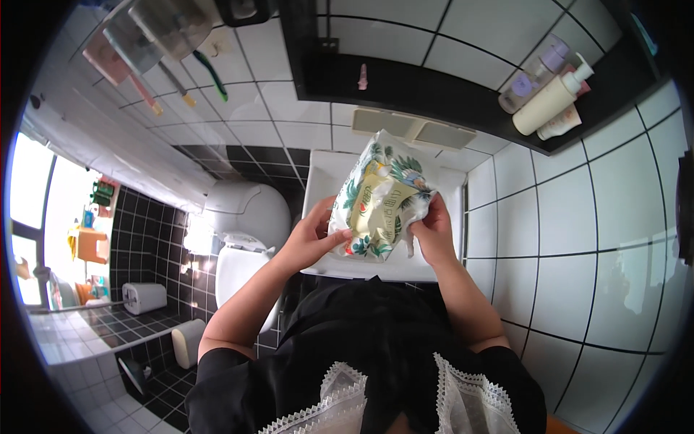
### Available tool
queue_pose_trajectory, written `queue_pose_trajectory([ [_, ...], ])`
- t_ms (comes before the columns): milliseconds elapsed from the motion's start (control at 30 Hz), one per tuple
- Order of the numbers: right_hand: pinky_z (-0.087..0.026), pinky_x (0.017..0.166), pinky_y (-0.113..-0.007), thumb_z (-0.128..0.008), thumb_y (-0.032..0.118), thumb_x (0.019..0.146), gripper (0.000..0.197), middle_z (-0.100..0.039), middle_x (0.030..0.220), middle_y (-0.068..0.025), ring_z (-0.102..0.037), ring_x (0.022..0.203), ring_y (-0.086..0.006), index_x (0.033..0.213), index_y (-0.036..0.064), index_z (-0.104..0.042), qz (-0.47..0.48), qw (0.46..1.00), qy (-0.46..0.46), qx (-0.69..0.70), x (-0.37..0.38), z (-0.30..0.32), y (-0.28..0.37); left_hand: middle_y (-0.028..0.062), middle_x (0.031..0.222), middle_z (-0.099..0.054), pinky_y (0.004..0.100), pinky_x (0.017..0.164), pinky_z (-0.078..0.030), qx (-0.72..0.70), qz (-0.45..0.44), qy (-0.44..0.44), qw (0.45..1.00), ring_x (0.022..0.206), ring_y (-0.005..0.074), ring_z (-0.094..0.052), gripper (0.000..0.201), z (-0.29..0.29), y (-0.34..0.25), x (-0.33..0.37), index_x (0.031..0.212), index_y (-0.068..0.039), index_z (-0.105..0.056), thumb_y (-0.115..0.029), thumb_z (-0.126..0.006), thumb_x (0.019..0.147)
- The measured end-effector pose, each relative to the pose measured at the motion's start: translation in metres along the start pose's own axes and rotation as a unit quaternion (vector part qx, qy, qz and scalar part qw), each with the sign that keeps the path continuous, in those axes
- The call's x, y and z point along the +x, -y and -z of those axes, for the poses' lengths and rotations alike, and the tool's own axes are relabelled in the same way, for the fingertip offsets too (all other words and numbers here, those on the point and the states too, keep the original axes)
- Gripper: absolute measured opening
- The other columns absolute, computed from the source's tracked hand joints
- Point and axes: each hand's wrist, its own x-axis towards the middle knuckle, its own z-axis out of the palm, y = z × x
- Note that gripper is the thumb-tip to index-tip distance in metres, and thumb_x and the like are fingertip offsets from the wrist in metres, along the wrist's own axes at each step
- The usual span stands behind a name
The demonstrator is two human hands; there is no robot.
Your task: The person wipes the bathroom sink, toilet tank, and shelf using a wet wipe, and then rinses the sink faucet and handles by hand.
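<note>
Where the soft packet is sitting: dead centre, right between my two hands and showing over the white basin; whether its underside is touching the basin, I can't tell.
Packet's front: the white wrapper is crinkling all over, flashing green leaves, a bird and a pale yellow patch up at me, its narrower end pointing away.
Left hand: my left hand is gripping the packet's left side, thumb lying across the printed front near the bottom, the other fingers curling round the edge and partly hiding.
Right hand: over on the other side, my right hand is pinching the rumpled right edge between thumb and bent fingers, a white flap dangling just beside the thumb.
Lap side: black clothing is filling the near edge, white lace trim zigzagging down it.
Left of the basin: a white toilet is standing near my left forearm.
Black shelf: beyond the basin, the shelf is carrying a cream pump bottle, a purple-capped bottle and a tube, all crowding its right end, while a small pink object is standing well apart.
Upper left: cups are hanging along the wall, a green toothbrush showing just beneath.
</note>
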Motion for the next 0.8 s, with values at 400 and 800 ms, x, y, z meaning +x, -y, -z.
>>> queue_pose_trajectory([
  [400,-0.047,0.076,-0.03,-0.062,0.011,0.086,0.027,-0.058,0.093,-0.0048,-0.055,0.083,-0.0145,0.111,0.0027,-0.056,-0.182,0.968,0.007,-0.173,0.084,-0.041,-0.206,0.0079,0.097,-0.071,0.0303,0.079,-0.05,0.114,0.217,-0.153,0.957,0.085,0.0143,-0.064,0.041,0.116,0.137,-0.001,0.113,0.0,-0.068,-0.038,-0.06,0.098],
  [800,-0.047,0.075,-0.029,-0.063,0.013,0.087,0.028,-0.06,0.095,-0.0038,-0.056,0.085,-0.0135,0.113,0.0032,-0.056,-0.226,0.943,-0.054,-0.238,0.092,-0.052,-0.209,0.0036,0.098,-0.068,0.0299,0.083,-0.048,0.059,0.217,-0.221,0.949,0.09,0.0131,-0.061,0.04,0.168,0.152,0.039,0.117,-0.003,-0.064,-0.038,-0.065,0.097],
])
